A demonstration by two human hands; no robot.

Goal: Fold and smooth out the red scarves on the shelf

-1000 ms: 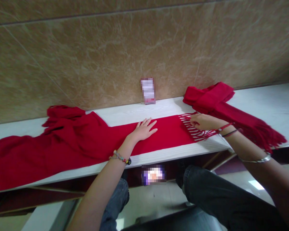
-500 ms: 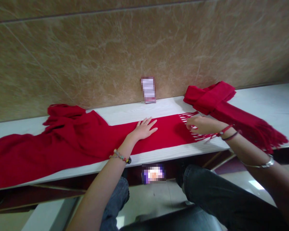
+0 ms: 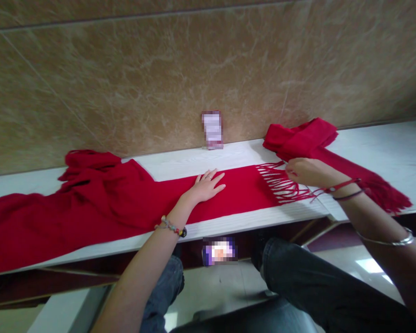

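A long red scarf [image 3: 239,192] lies along a white shelf; its middle part is flat and its left part is bunched in loose folds. My left hand [image 3: 208,186] rests on the flat part with its fingers spread. White shelf shows between the strands of the fringe [image 3: 280,185] at the scarf's right end. My right hand [image 3: 300,171] is closed at the upper outer part of this fringe; what its fingers hold is hidden. Just beyond it lies a second red scarf [image 3: 308,138], folded across itself, with its fringe toward the right.
A brown marbled wall [image 3: 159,83] rises behind the white shelf [image 3: 377,148]. A small blurred card [image 3: 213,129] stands against the wall. Below the shelf's front edge are a blurred bright object [image 3: 220,251], my legs in dark trousers [image 3: 298,268] and a pale floor.
My right hand has moved right along the fringe, away from the scarf's body, and more strands show spread out. My left hand has stayed at the same place on the scarf.
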